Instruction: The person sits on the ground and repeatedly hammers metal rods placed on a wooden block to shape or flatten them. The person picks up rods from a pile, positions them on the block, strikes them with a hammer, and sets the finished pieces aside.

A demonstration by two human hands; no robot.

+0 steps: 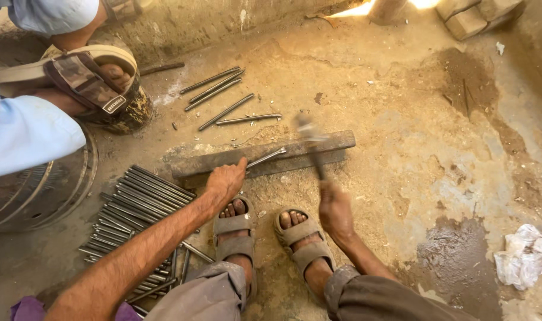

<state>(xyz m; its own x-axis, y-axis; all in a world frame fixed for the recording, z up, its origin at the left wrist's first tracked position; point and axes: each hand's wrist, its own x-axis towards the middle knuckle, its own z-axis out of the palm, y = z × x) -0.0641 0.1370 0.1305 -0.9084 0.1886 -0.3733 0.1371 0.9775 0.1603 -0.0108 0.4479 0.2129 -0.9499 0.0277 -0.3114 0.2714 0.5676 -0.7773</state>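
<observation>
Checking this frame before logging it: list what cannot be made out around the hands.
- Hammer, head view: motion blur hides the head's shape.
- Rod on the iron bar: near end hidden under the left hand.
- Rod pile: partly covered by the left forearm.
- Right hand: grip blurred.

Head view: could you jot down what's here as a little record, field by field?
Left hand: holds a rod down on the bar
Right hand: grips a hammer, blurred, above the bar
Rod pile: on the ground beside the left arm
Loose rods: beyond the bar, scattered
Feet: sandals just behind the bar
Other person: a sandalled foot at upper left
Ground: dusty, with a crumpled white rag at right
</observation>
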